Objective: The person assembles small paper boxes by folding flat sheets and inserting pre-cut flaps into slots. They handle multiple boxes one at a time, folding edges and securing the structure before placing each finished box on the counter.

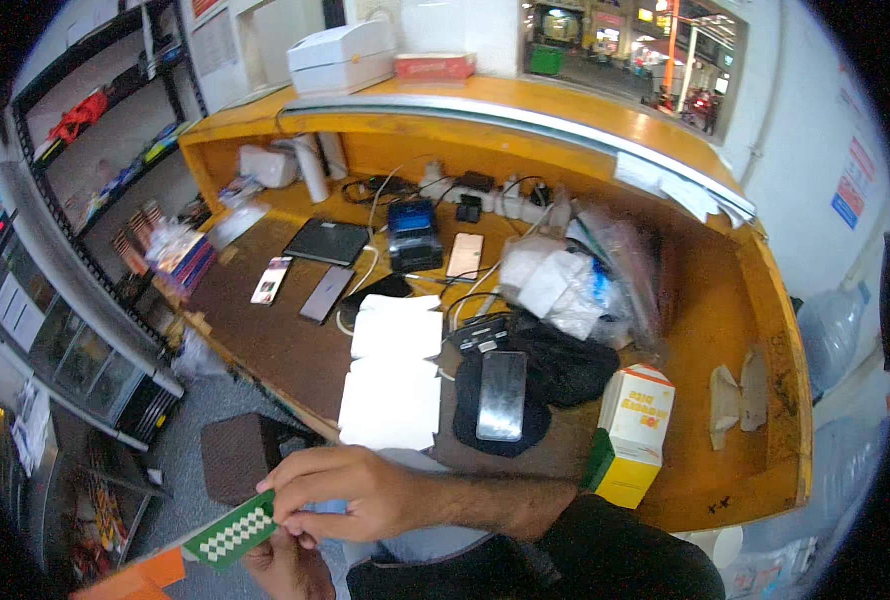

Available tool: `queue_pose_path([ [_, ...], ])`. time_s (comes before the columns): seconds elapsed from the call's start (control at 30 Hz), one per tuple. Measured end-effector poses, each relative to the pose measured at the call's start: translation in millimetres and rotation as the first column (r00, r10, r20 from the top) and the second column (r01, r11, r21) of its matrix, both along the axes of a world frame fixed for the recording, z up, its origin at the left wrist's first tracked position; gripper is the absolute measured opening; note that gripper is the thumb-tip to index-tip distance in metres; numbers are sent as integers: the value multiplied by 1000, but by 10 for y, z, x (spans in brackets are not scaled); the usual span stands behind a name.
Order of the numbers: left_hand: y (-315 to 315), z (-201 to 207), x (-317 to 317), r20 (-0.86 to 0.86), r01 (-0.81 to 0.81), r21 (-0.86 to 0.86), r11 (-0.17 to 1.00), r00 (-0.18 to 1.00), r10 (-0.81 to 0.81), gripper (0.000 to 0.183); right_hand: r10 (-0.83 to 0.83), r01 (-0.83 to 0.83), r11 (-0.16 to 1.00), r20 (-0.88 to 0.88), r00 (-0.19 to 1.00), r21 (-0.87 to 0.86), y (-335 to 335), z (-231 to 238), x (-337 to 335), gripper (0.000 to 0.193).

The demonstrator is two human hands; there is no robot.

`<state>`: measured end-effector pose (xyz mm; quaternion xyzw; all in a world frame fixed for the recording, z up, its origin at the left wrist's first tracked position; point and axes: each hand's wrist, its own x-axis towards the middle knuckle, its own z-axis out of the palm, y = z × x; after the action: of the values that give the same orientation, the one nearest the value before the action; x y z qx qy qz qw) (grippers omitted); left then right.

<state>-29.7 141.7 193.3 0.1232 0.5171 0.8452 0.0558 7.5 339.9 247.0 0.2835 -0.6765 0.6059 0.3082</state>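
Observation:
Low at the left, away from the desk, both hands meet at a piece of carton. Its green flap [230, 535] carries white diamond shapes, and orange parts run off toward the lower left. My right hand [350, 488] reaches across my body and pinches the flap's upper right end between thumb and fingers. Just beneath, my left hand [295, 568] is closed at the carton's lower edge, its fingers partly hidden by the right hand and the flap. Flat white unfolded card [392, 400] lies on the desk in front of me.
On the desk [255, 330] lie a dark phone [503, 395], other phones, a black card printer-like device [414, 235], cables and plastic bags [565, 285]. A white, orange and yellow carton [630, 430] stands right. A brown stool [240, 457] is by the desk; shelves stand left.

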Motion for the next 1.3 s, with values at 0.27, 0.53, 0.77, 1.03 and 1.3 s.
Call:
queue_pose_path([
  [0.27, 54, 274, 168, 14, 165, -77, 983, 986, -164, 21, -43, 43, 999, 15, 999, -4, -25, 30, 106, 12],
  [0.53, 7, 290, 178, -6, 50, -154, 987, 999, -51, 17, 84, -84, 996, -12, 996, 7, 32, 168, 190, 8],
  [0.77, -59, 275, 199, -115, -29, -233, 972, 993, 2, 17, 75, -70, 997, -141, 987, 44, -53, 137, 219, 9],
  [1.03, -135, 266, 206, -205, -102, -292, 951, 978, 42, 18, -6, 53, 993, -401, 916, 105, -115, 137, 250, 18],
  [1.3, -213, 266, 218, -284, -172, -340, 924, 956, 74, 20, -32, 62, 993, -278, 960, 98, -167, 128, 267, 14],
])
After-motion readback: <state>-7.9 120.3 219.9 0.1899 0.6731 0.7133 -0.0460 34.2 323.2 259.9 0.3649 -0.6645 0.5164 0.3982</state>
